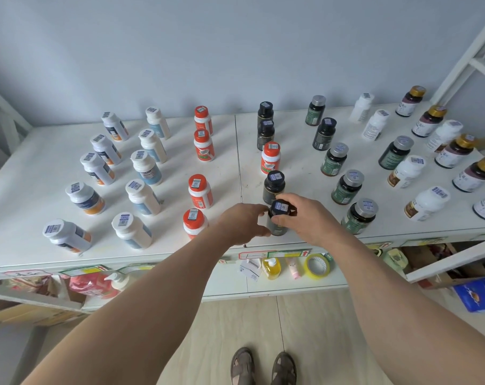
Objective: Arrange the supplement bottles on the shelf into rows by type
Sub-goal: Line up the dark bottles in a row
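The fingers of the right hand [302, 218] curl over the cap and side of a black plastic supplement bottle with a dark cap and a blue barcode sticker [278, 218], while the fingers of the left hand [244, 223] wrap its other side, so both hands grip the same bottle at the front edge of the white shelf [235, 245]; something small and white shows between the left fingers and the bottle, too hidden to identify. The held bottle stands at the near end of a line running toward the wall: just behind it another black bottle [274, 187], then a white bottle with an orange cap and orange label [270, 158], then two more black bottles [265, 126] at the back. Left of this line stand four orange-capped bottles in a column [201, 168], further left a column of white bottles with pale blue labels [147, 168], and at the far left a column of white bottles with dark blue and orange labels [97, 168]. To the right of the hands runs a slanting row of dark green bottles with silver caps [346, 187], with one dark bottle with a black cap [324, 134] among them, then white bottles with white caps [406, 172], and at the far right dark bottles with gold caps [455, 151]. On the lower shelf sit a yellow pump bottle [271, 268], a pink tube [294, 269] and a roll of yellow tape [317, 266]. Two sandalled feet [263, 365] stand on the pale floor below.
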`<state>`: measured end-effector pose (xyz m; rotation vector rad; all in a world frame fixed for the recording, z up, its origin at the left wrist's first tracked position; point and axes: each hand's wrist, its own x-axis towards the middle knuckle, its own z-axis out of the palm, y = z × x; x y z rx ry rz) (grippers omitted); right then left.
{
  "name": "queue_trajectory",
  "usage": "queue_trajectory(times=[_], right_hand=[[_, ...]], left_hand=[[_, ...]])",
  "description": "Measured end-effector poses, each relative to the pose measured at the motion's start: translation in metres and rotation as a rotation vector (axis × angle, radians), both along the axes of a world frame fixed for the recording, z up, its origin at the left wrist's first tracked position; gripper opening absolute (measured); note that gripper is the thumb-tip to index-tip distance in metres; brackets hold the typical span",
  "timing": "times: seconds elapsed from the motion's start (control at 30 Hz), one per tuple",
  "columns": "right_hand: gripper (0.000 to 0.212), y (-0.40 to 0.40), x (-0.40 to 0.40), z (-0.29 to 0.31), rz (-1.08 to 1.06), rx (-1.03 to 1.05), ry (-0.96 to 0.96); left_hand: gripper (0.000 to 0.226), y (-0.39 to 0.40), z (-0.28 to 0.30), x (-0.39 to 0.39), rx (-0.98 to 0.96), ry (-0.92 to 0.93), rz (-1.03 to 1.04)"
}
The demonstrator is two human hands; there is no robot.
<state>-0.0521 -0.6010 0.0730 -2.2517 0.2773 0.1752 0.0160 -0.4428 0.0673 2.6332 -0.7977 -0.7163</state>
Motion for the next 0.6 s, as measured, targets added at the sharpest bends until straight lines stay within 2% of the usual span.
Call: queue_trajectory(times=[0.2, 0.4, 0.6], right_hand=[[0.064, -0.001, 0.001, 0.001, -0.017, -0.008, 0.017], [0.050, -0.008, 0.020, 0.025, -0.145, -0.080, -0.137], [0.055, -0.015, 0.052, 0.036, 0.000, -0.174, -0.053]], left_hand=[[0.063, 0.004, -0.004, 0.006, -0.014, 0.016, 0.029], [0.060, 0.003, -0.001, 0.025, -0.092, -0.003, 0.126], [0.062, -0.005, 0.002, 0.045, -0.117, 0.020, 0.207]])
